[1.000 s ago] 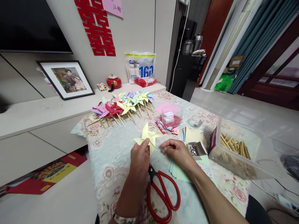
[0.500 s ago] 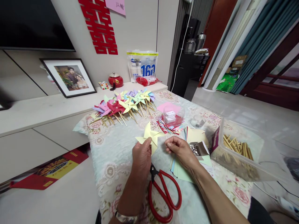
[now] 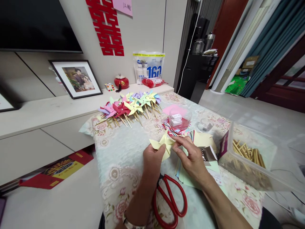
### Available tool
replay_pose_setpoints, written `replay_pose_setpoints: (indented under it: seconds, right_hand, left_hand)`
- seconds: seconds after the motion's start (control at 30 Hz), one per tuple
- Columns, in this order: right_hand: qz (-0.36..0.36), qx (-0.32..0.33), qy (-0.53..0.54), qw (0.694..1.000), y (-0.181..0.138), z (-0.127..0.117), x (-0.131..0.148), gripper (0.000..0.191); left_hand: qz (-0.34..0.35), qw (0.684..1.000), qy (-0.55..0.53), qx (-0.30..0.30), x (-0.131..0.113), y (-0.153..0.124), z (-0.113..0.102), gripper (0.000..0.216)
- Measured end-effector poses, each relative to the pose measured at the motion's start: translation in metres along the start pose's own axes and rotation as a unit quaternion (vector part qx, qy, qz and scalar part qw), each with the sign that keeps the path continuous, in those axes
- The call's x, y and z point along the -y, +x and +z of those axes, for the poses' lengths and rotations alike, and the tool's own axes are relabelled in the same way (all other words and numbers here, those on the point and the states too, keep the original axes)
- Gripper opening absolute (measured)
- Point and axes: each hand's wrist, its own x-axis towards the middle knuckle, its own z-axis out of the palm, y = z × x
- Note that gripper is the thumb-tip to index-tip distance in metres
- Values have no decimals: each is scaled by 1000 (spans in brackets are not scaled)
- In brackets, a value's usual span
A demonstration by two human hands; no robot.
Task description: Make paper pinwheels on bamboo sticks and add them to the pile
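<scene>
Pinwheel heap: pinwheels on sticks (image 3: 133, 107), beyond the left hand and off to its left; heads overlap, cannot count them.
Wrist band: metal band (image 3: 130, 222) behind the left hand, cut off by the lower edge.
Left hand: left hand (image 3: 152, 159) clamped on a paper piece, thumb on top; fingers beneath hidden.
Paper in hand: pale yellow pinwheel (image 3: 167, 140), between the two hands, held above the tablecloth (image 3: 124, 149); right blade partly covered by fingers.
Scissors: red-handled scissors (image 3: 173, 205) on the cloth, nearer the wearer than both hands; blades lost behind left hand and wrist.
Round tub: clear tub (image 3: 188, 119), just beyond the hands, small white boxes (image 3: 175, 120) inside; print unreadable.
Right hand: right hand (image 3: 192, 159) touching the pinwheel's right side, thumb and forefinger near each other; cannot tell whether they pinch. Tiny shiny speck at the thumb, unclear.
Paper stack: coloured sheets (image 3: 203, 139), partly under the right hand.
Pin box: small open box (image 3: 211, 154) just right of the right hand, contents mostly hidden.
Stick bin: clear bin (image 3: 238, 168), farther right, sticks (image 3: 249, 153) blurred through its wall.
</scene>
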Motion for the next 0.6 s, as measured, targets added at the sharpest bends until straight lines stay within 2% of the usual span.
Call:
replay_pose_setpoints:
  seconds: [0.1,0.3,0.6]
  right_hand:
    - [-32,16,-53,998,0,2,0,40]
    - [-29,50,-93,994,-2,2,-1,39]
    - [-24,54,-125,990,-1,1,0,10]
  left_hand:
    - [-5,1000,19,17,-3,-2,2,26]
    - [-1,999,37,32,0,-4,3,26]
    - [4,997,64,41,1,-3,2,24]
